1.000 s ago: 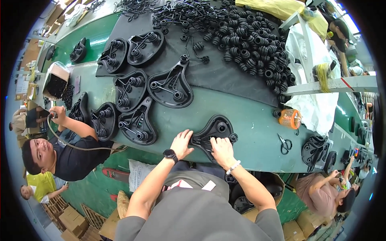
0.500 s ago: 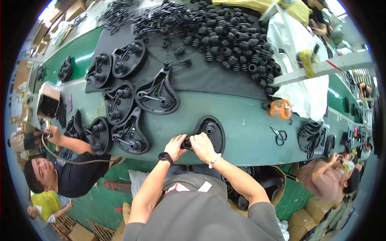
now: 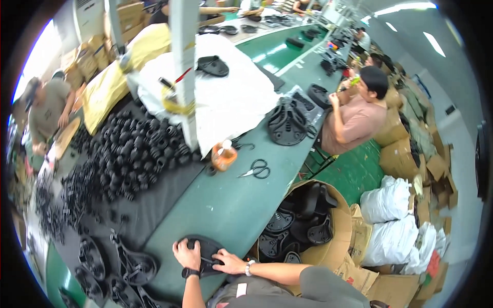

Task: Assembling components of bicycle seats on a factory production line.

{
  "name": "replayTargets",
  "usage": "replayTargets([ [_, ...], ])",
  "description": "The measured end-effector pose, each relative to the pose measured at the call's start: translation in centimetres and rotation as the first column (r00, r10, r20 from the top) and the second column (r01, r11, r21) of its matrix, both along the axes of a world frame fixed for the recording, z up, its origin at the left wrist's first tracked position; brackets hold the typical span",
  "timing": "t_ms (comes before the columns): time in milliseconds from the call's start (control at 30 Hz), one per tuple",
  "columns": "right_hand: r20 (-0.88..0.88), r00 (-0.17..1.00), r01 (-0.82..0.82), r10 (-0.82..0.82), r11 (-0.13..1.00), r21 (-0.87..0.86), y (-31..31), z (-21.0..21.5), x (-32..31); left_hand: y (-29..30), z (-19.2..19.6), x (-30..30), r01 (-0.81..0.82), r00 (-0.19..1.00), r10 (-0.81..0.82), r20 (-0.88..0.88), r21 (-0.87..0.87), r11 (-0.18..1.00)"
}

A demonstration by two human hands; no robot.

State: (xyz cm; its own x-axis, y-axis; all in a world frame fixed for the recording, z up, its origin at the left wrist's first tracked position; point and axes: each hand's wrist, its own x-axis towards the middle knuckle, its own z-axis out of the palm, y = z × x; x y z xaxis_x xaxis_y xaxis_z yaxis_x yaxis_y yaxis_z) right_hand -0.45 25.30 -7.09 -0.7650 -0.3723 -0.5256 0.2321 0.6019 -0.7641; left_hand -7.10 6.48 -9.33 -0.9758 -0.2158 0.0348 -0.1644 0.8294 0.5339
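Observation:
A black bicycle saddle [image 3: 207,250] lies underside up at the table's near edge, partly covered by my hands. My left hand [image 3: 186,255], with a dark watch at the wrist, grips its left side with bent fingers. On the opposite side, my right hand [image 3: 229,262], wearing a pale beaded bracelet, is closed on the saddle, fingertips over its rim. Beside my left hand, another upturned saddle [image 3: 134,264] with metal rails and springs rests among several more. Black ribbed rubber sleeves [image 3: 136,154] form a large heap farther off.
Scissors [image 3: 256,169] and an orange bottle [image 3: 224,155] lie on the green table [image 3: 205,205] beyond my hands. A cardboard box [image 3: 336,231] of saddles stands at the right below the table edge. A co-worker [image 3: 354,118] sits farther along. A white post [image 3: 185,77] rises by the heap.
The view has swung to the right, bringing the box of saddles and the seated co-worker further into sight. My hands have moved apart along the saddle and still hold it.

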Motion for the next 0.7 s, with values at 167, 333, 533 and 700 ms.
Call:
replayTargets([
  [167,-0.002,0.999,-0.032,0.032,0.999,-0.035,0.6,-1.1,-1.0,0.5,-0.2,-0.6,0.042,0.999,-0.041,0.014,-0.076,0.996],
  [333,0.011,0.992,-0.129,0.129,0.991,0.044,0.3,-0.3,-3.1,0.2,-2.0,-1.4,-0.078,0.997,0.077,-0.018,-0.071,0.994],
  [533,-0.281,0.955,-0.033,0.091,0.978,0.208,-2.0,0.5,-4.4,-1.7,-0.6,-0.1,-0.061,0.996,0.063,0.057,-0.022,0.998],
  [700,-0.355,0.906,-0.194,0.23,0.972,0.134,-1.9,-0.3,-6.5,-2.0,6.3,2.3,-0.435,0.868,0.319,0.381,0.274,0.858],
])
